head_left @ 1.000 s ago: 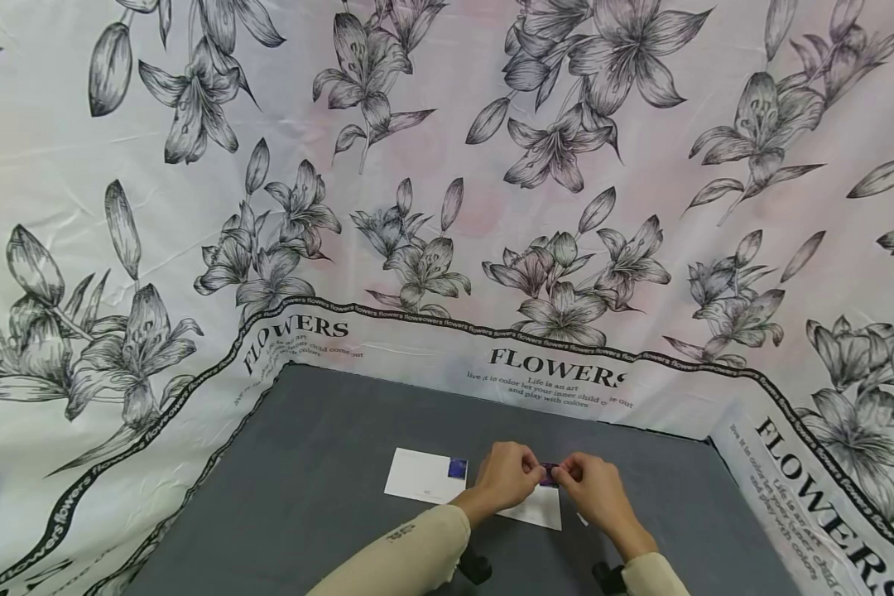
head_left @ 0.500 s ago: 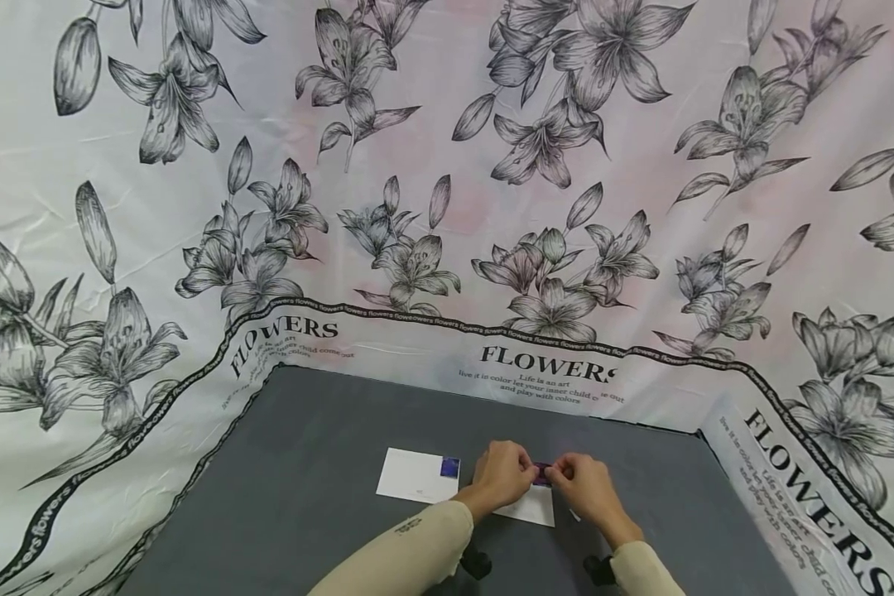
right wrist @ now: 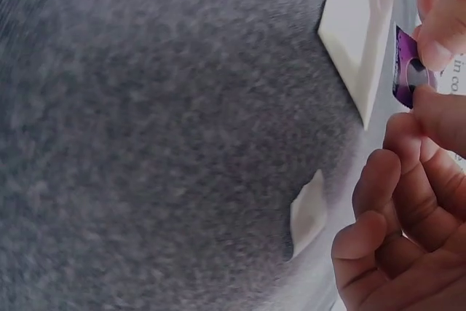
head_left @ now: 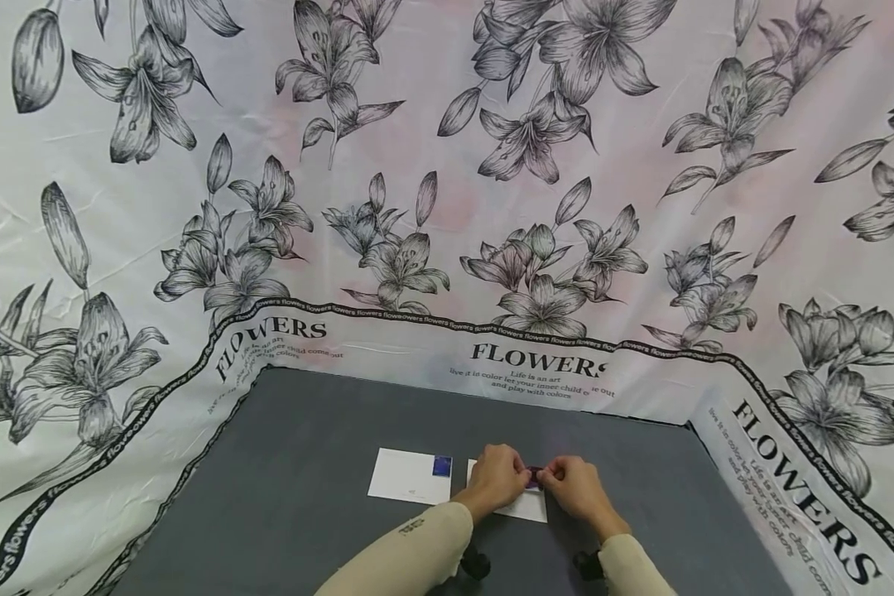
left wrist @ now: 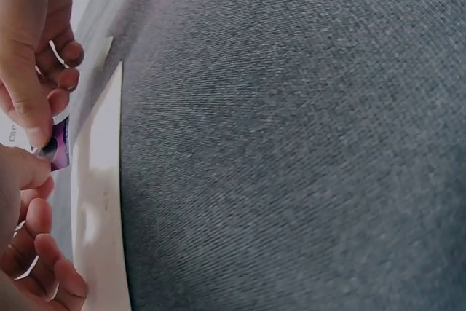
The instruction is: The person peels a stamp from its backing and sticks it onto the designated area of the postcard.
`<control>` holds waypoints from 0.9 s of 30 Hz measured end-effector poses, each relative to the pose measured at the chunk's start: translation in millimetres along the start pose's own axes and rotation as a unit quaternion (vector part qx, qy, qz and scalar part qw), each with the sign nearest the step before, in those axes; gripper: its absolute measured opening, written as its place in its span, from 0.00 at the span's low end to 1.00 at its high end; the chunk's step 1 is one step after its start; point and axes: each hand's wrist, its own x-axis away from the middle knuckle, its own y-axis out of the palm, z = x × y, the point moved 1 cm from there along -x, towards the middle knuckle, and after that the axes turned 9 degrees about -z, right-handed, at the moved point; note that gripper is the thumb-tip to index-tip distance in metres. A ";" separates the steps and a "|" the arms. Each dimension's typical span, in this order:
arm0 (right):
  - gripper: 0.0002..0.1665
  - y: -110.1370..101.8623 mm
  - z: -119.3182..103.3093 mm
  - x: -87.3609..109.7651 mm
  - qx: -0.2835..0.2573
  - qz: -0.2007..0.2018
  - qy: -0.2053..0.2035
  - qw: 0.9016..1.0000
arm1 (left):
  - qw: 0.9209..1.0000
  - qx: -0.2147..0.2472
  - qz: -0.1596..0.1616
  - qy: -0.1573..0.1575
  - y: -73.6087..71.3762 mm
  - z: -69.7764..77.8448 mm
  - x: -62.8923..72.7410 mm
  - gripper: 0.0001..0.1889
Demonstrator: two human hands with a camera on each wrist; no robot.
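Observation:
Both hands pinch a small purple stamp [head_left: 534,478] between thumbs and fingertips, one hand at each side. In the right wrist view the stamp [right wrist: 405,67] shows serrated edges and a dark heart-like shape. My left hand [head_left: 497,478] is above a white envelope or card [head_left: 525,507] and covers part of it. On the other side of the stamp is my right hand [head_left: 577,490], its other fingers loosely curled. In the left wrist view the stamp [left wrist: 60,147] is held above the white sheet, apart from it as far as I can tell.
Left of the hands lies another white envelope or card [head_left: 402,480] with a blue stamp [head_left: 442,466] at its upper right corner. A small white paper scrap [right wrist: 309,213] lies on the grey tabletop [head_left: 328,430]. A flower-printed curtain [head_left: 387,348] borders the table.
The head view has shifted slightly, so everything drifts left in it. Both hands keep hold of the stamp, and more of the sheet's upper left corner shows beside the left hand.

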 end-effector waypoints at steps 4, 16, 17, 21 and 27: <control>0.15 12.7 29.3 -9.7 -0.004 0.011 -0.038 0.999 | 1.000 -0.002 -0.006 -0.019 3.3 -0.7 0.0 0.14; 0.15 26.0 55.5 -18.9 0.001 0.004 -0.047 0.999 | 0.999 -0.010 -0.001 -0.031 15.1 -5.6 -2.6 0.13; 0.15 26.8 56.8 -19.7 0.005 0.005 -0.045 0.999 | 1.000 -0.012 0.003 -0.026 16.5 -6.5 -3.0 0.14; 0.14 21.7 40.0 -13.5 0.009 0.001 -0.028 1.000 | 1.000 -0.018 0.015 -0.014 22.0 -10.6 -4.5 0.15; 0.11 10.0 2.0 0.3 0.005 -0.009 0.043 0.999 | 0.998 -0.046 0.030 0.000 24.6 -11.4 -5.2 0.14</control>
